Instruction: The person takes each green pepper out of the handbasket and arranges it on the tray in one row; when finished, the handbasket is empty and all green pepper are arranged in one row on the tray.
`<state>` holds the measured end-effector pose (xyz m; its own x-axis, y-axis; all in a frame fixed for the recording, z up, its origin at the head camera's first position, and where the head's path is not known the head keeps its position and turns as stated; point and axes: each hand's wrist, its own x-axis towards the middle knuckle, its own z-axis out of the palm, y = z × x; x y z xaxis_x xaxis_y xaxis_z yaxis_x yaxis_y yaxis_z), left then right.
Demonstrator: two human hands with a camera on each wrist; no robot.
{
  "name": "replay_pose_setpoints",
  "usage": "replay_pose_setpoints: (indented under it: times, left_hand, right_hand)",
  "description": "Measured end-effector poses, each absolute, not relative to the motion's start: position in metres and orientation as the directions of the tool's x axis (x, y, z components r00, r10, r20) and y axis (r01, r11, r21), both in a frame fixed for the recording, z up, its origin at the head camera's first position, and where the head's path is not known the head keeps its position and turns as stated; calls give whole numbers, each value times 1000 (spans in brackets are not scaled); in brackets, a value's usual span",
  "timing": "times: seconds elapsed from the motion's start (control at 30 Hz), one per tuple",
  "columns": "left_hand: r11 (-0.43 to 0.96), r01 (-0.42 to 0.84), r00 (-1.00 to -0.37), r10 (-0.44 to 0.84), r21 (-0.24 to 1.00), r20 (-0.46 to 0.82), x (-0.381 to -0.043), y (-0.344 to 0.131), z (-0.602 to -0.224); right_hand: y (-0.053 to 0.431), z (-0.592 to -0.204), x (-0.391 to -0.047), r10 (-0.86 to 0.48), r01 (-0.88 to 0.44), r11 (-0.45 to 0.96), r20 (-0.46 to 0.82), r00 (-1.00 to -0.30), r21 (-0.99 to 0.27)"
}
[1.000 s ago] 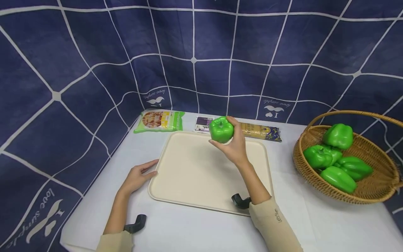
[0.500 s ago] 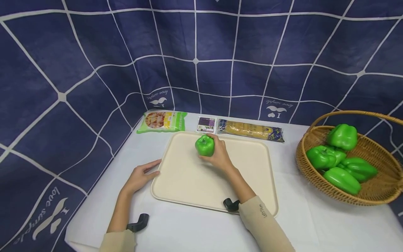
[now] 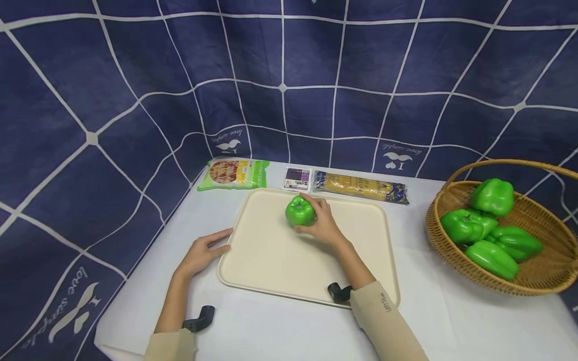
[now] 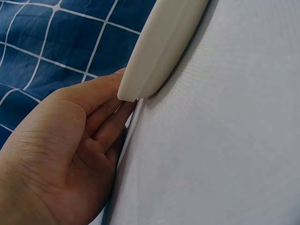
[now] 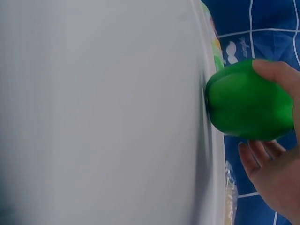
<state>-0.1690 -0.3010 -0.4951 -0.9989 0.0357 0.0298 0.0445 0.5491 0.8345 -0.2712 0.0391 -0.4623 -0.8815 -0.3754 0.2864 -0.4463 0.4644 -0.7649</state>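
Observation:
A green bell pepper (image 3: 300,211) stands upright at the upper middle of a cream tray (image 3: 271,260). My right hand (image 3: 322,223) grips its right side; in the right wrist view the thumb lies along one side of the pepper (image 5: 248,101) and the other fingers are on the opposite side. Its base appears to meet the tray surface. At the tray's left edge rests my left hand (image 3: 198,254), thumb and fingers extended. The left wrist view has those fingers touching the tray's rim (image 4: 159,51).
A wicker basket (image 3: 435,240) with several green bell peppers (image 3: 492,197) stands at the right. Behind the tray lie a green food packet (image 3: 232,174), a small purple-and-white pack (image 3: 297,179) and a long golden packet (image 3: 358,186). A blue curtain (image 3: 307,113) hangs behind.
My right hand has brought the pepper down from above the tray's far edge and leftward onto the tray, then slightly right. The left hand has stayed at the tray's edge.

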Motion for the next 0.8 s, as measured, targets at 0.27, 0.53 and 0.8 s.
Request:
replay_pose_setpoints:
  times: [0.27,0.53,0.8]
  left_hand:
    - [574,59,-998,39,816,45,-169,-299,-495]
    - [568,57,-998,45,821,39,-168,-299,-497]
    - [560,51,-998,49,827,28,-164,-295,-482]
  right_hand:
    - [37,-459,-276,-429,-474,422,290,-855,-773]
    - [14,-460,-280,-510,-495,307,298,-807,-813]
    - [-23,-461,-283,-549,-514,298,297,-781,-804]
